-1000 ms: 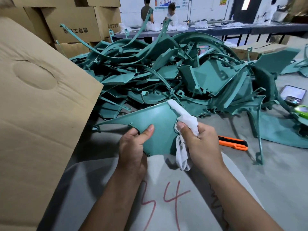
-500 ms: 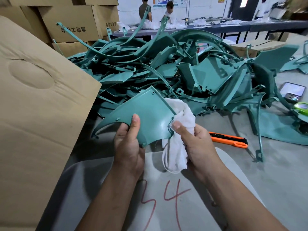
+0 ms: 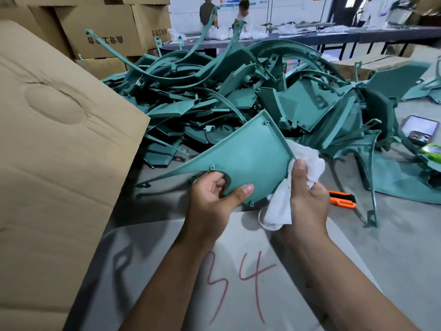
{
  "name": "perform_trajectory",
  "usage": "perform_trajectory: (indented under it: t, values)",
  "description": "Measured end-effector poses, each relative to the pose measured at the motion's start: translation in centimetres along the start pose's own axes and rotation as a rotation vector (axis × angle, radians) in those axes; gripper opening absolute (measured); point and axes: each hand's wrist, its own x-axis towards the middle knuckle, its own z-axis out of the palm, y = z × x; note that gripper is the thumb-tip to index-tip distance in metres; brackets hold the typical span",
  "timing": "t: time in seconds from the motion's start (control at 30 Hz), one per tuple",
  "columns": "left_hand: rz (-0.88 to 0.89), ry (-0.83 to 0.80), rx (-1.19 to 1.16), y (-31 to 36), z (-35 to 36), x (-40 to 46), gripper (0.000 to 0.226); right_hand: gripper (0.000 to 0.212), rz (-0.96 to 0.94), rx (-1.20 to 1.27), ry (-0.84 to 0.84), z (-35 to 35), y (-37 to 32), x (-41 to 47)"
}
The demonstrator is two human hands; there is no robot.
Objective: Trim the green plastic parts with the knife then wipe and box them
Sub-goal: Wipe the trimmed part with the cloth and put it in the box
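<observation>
My left hand point(image 3: 214, 199) grips the lower edge of a flat, fin-shaped green plastic part point(image 3: 248, 158), thumb on top and fingers curled round its cut-out. The part is tilted up, its long thin tip pointing left. My right hand point(image 3: 307, 201) holds a white cloth point(image 3: 303, 161) bunched against the part's right edge, thumb pressing on it. An orange and black knife point(image 3: 343, 199) lies on the table just right of my right hand. A big heap of green plastic parts point(image 3: 238, 91) fills the table behind.
An open cardboard box flap point(image 3: 59, 151) stands at the left. A white sheet marked 34 point(image 3: 238, 271) lies under my arms. A phone point(image 3: 420, 130) and a green object point(image 3: 432, 151) lie at the right edge. Stacked cartons point(image 3: 100, 32) and people stand behind.
My left hand has turned and raised the green part, shifting its grip from the middle to the lower edge. The cloth in my right hand has moved along the part's right edge.
</observation>
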Motion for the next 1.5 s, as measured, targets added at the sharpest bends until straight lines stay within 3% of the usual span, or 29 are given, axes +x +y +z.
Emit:
perform_trajectory:
  t: [0.1,0.17,0.23,0.4,0.5,0.6,0.7,0.87,0.97,1.1,1.13,1.23,1.27,1.33,1.37,1.43,1.5]
  values:
    - [0.063,0.061,0.028,-0.1,0.4,-0.1,0.042,0.037,0.291,0.201,-0.115,0.7,0.3,-1.0]
    - [0.080,0.094,0.052,-0.4,0.4,0.0,0.054,0.022,0.359,0.269,-0.261,1.3,0.7,-1.6]
    - [0.118,0.114,0.077,-0.8,0.3,0.1,0.056,0.003,0.351,0.305,-0.352,1.4,1.1,-1.9]
    - [0.136,0.124,0.129,-1.1,0.2,0.3,0.046,0.030,0.157,0.092,-0.349,0.7,0.7,-1.1]
    - [0.099,0.145,0.094,-1.2,-0.3,0.3,0.034,0.022,0.086,-0.064,-0.395,0.6,0.2,-0.8]
    - [0.108,0.162,0.105,-0.9,-0.3,0.2,0.041,0.010,0.172,-0.022,-0.488,0.6,0.1,-1.1]
    - [0.127,0.202,0.129,-0.6,-0.2,0.3,0.052,0.022,0.313,0.136,-0.542,0.8,0.1,-1.4]
    - [0.095,0.273,0.110,-0.6,0.0,0.4,0.050,0.013,0.316,0.191,-0.602,0.9,0.4,-1.6]
    - [0.069,0.256,0.095,-0.6,-0.1,0.5,0.051,0.022,0.226,0.191,-0.568,0.8,0.5,-1.7]
    - [0.050,0.180,0.127,-0.3,-0.3,0.7,0.044,0.018,0.191,0.191,-0.545,1.0,0.7,-1.6]
    - [0.059,0.179,0.147,-0.3,-0.4,0.8,0.041,0.015,0.172,0.212,-0.472,1.3,0.7,-1.5]
    - [0.038,0.177,0.098,-0.3,-1.5,0.9,0.017,0.010,-0.170,0.130,0.005,0.4,-0.1,1.0]
    - [0.005,0.182,0.074,-0.4,-2.1,1.0,0.010,0.012,-0.084,0.123,0.037,-0.5,-0.9,1.9]
    - [-0.054,0.215,0.071,-0.5,-3.0,1.1,0.012,0.020,0.183,0.084,-0.065,-2.0,-2.5,3.2]
    - [-0.065,0.221,0.084,-0.7,-3.3,1.2,0.014,0.024,0.197,-0.001,-0.105,-2.7,-3.2,3.5]
    - [-0.050,0.210,0.126,-1.1,-3.5,1.3,0.014,0.022,0.088,-0.195,-0.174,-2.7,-3.6,3.4]
    - [-0.015,0.172,0.172,-1.3,-3.5,1.2,0.016,0.010,-0.005,-0.362,-0.402,-2.4,-3.5,2.8]
